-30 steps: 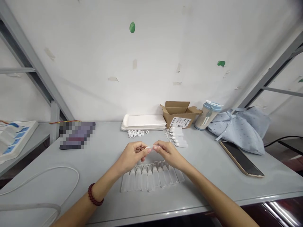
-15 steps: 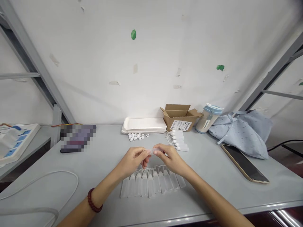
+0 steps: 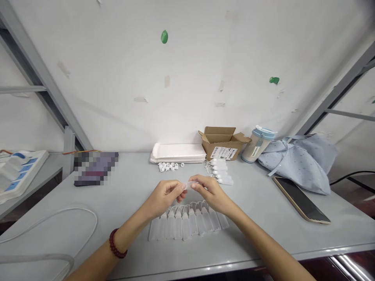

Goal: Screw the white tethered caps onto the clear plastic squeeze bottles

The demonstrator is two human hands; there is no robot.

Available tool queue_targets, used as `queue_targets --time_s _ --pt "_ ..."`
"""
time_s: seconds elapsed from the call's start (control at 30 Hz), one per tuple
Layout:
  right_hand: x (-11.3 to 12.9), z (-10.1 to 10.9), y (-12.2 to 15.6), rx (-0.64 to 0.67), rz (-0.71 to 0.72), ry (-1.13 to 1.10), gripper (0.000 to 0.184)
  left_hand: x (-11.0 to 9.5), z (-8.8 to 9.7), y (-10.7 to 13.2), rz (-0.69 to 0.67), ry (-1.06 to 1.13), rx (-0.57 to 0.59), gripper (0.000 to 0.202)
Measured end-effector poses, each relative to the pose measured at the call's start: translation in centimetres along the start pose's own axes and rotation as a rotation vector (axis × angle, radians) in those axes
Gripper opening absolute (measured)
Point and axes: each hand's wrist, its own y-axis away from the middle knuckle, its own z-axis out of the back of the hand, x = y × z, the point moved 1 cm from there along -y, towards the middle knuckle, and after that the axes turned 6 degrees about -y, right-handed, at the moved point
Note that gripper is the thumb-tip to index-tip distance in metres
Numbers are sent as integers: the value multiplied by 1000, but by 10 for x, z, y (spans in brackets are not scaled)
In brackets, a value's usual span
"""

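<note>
Between both hands, above the table, is a small translucent plastic bottle (image 3: 190, 185), mostly covered by fingers. My left hand (image 3: 170, 195) pinches its left end, and my right hand (image 3: 211, 192) grips its right end. Just below them lies a row of several translucent squeeze bottles (image 3: 186, 226) with thin looped cords at their necks. Beyond the hands, loose white caps (image 3: 168, 167) are scattered in a small group. More bottles (image 3: 222, 171) with white tops lie in a stack to the right of the caps.
White padded envelopes (image 3: 178, 151) and an open cardboard box (image 3: 221, 144) stand along the wall. To the right are a tumbler (image 3: 258, 145), a blue cloth bag (image 3: 299, 164) and a phone (image 3: 301, 200). A cable (image 3: 95, 222) and a power strip (image 3: 23, 175) are on the left.
The plastic piece between the hands is tilted slightly more, its right end higher. Both hands stay together in the same place; the view has shifted slightly.
</note>
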Motion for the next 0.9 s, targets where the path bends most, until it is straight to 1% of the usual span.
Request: queue_targets --time_s 0.07,0.17,0.23,0.43,0.57,0.63,0.7,0.77,0.83,0.87,0.9 --pt "-5 1 -1 40 -65 -114 36 1 -2 1 -95 -145 -28 34" --pt "-14 2 -5 99 -174 -295 44 5 -7 1 -296 -396 -126 32" --pt "-17 2 -8 109 -214 -346 45 9 -10 -1 -404 -492 -165 29" --pt "-19 5 -9 109 -281 -396 44 12 -12 -2 -570 -665 -205 16" --pt "-21 5 -9 96 -320 -446 43 14 -14 -1 -641 -804 -233 16" --pt "-20 4 -9 82 -346 -462 43 14 -16 -1 -643 -826 -226 18" --pt "-19 2 -9 73 -368 -470 43 13 -16 -2 -587 -761 -203 19" --pt "-19 2 -10 49 -358 -455 42 12 -12 -4 -459 -620 -167 18" --pt "-20 6 -12 -23 -297 -370 42 14 -5 -9 -309 -474 -152 16" --pt "-22 9 -13 -79 -252 -297 41 17 0 -12 -246 -425 -166 16" --pt "-23 14 -14 -145 -205 -207 40 22 7 -15 -196 -402 -205 17"
